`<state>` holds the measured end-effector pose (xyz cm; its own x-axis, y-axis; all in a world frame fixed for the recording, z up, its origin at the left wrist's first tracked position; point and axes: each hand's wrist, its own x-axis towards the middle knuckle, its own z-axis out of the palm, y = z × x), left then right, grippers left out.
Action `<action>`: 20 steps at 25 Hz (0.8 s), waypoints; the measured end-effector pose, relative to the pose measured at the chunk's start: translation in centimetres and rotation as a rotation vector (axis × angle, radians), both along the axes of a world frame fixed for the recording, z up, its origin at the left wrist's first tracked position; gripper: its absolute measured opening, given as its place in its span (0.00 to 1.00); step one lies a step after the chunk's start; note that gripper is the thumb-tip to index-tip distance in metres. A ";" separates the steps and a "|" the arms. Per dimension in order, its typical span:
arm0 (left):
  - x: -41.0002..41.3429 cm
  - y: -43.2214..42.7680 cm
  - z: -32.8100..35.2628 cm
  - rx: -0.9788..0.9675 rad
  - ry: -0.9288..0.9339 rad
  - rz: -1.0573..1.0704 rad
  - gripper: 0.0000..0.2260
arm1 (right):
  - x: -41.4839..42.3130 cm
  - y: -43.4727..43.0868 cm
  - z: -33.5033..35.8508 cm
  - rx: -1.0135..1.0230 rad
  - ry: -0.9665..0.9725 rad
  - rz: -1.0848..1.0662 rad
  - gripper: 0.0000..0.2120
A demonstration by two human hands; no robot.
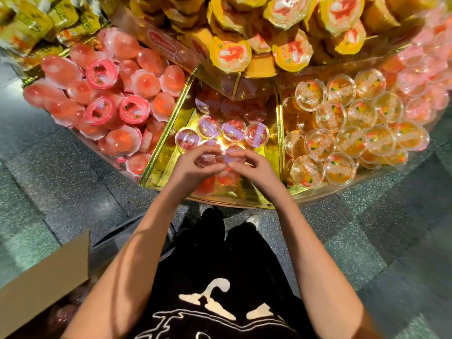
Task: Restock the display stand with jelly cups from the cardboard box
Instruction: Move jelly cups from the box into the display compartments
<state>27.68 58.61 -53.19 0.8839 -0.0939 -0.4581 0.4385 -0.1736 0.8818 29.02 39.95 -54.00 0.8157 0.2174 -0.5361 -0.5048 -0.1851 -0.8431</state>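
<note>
**Two more cups for the middle compartment**

The display stand (168, 123) fills the upper part of the view, and gold walls divide its tiers. The cardboard box (44, 272) stands on the floor at the lower left, beside the person. Only one flap and a little of its inside are visible.

The middle compartment (166, 167) is the one in work. Its gold floor is bare at the left, while the pink cups (102, 94) on one side and the orange cups (342, 133) on the other are piled high. At its back the purple-lidded jelly cups (233, 129) sit lid up, touching each other in rows.

Both hands hang close together over the front of this compartment. The left hand (193, 167) has its fingers curled round a clear cup (205, 160), and the right hand (254, 167) pinches a second cup (233, 152) near its rim — as I judge, neither is put down yet.

To do this well, I think each cup should go down lid up, just beside the last row, so that the rows continue forward. The cups look smooth and light, so it is better to release one only when it rests flat — otherwise it can tip over.
</note>
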 end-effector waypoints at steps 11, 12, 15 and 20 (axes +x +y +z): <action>-0.5 0.3 -1.6 0.261 0.054 0.192 0.10 | -2.9 -1.7 -3.5 -0.652 -0.017 0.103 0.45; -0.6 0.3 -1.4 0.288 0.046 0.194 0.10 | -2.6 -1.7 -4.0 -0.719 -0.014 0.152 0.46; -0.9 0.7 -1.5 0.327 0.004 0.205 0.15 | -1.7 -2.2 -5.6 -0.923 -0.067 0.355 0.43; -1.4 1.0 -2.0 0.330 0.018 0.236 0.18 | -1.2 -2.3 -7.6 -1.229 -0.240 0.530 0.27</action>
<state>26.31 59.61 -55.16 0.8551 0.2651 -0.4456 0.5152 -0.3388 0.7872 27.85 37.64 -61.64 0.8839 0.0199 -0.4673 -0.0046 -0.9987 -0.0511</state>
